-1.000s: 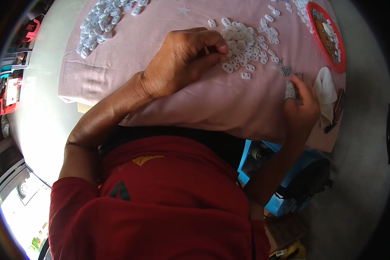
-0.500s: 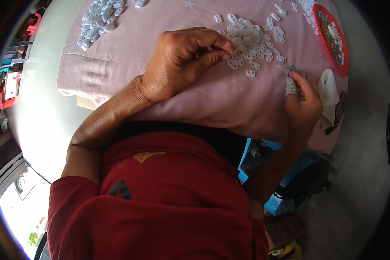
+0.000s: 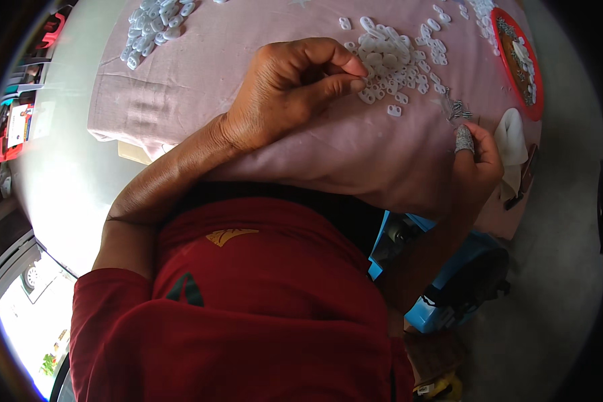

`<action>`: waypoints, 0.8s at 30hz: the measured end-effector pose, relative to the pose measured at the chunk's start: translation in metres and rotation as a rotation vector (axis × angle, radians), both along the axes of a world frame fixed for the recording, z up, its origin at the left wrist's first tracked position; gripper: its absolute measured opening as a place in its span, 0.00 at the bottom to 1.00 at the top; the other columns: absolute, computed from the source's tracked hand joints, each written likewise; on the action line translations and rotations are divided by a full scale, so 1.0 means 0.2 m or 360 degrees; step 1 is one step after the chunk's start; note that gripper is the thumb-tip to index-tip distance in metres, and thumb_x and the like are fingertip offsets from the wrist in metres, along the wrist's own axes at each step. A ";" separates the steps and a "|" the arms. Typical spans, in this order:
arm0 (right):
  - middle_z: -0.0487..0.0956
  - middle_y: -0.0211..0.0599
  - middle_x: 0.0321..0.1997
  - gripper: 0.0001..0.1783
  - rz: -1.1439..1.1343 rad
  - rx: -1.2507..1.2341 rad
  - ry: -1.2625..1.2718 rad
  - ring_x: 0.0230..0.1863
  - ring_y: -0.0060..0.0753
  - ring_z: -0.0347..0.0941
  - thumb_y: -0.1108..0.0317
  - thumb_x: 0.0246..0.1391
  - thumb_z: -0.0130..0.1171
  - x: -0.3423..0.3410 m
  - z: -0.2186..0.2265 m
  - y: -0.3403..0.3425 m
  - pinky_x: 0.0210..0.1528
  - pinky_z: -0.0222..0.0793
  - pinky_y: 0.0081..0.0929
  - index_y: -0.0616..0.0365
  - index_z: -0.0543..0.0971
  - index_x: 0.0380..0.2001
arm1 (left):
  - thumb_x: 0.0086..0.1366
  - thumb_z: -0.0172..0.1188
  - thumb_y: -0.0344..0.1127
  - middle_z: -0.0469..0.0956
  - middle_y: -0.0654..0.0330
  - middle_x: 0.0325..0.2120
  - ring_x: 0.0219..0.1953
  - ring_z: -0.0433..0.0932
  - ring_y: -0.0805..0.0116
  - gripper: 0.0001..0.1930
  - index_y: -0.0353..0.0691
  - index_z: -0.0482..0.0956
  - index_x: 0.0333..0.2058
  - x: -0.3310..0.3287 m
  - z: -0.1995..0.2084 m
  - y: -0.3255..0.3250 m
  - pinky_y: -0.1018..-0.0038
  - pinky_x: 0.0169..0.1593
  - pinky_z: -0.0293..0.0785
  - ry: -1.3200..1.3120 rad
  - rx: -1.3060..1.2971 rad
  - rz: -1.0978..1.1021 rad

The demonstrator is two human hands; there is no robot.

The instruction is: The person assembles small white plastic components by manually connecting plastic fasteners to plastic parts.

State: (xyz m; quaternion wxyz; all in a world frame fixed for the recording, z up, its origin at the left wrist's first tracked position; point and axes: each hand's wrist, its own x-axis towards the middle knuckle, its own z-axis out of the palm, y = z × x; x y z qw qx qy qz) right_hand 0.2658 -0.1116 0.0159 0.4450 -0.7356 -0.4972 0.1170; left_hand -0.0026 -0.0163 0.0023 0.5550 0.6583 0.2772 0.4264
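My left hand is over the cloth at the left edge of a heap of small white plastic pieces, several with two holes. Its thumb and forefinger are pinched together; whatever is between them is too small or hidden to make out. My right hand is at the right, just on the near side of a little pile of thin silvery metal pieces. A grey wrap covers one of its fingers. The fingertips are drawn together, and what they hold cannot be made out.
A pink cloth covers the table. More oval white pieces lie at the far left. A red tray with metal and white pieces stands at the far right, near a folded white cloth. Below the table is something blue.
My right hand has drawn back slightly toward me, off the metal pieces. My left hand keeps its pinch in nearly the same place. The whole view has shifted a little.
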 end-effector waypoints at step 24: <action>0.81 0.45 0.35 0.16 0.0265 -0.0344 -0.1144 0.37 0.44 0.78 0.73 0.47 0.54 -0.08 0.06 0.10 0.43 0.71 0.35 0.56 0.80 0.41 | 0.68 0.57 0.34 0.82 0.59 0.32 0.29 0.80 0.79 0.08 0.36 0.78 0.42 -0.10 0.05 0.10 0.87 0.27 0.70 -0.0373 -0.0827 -0.0147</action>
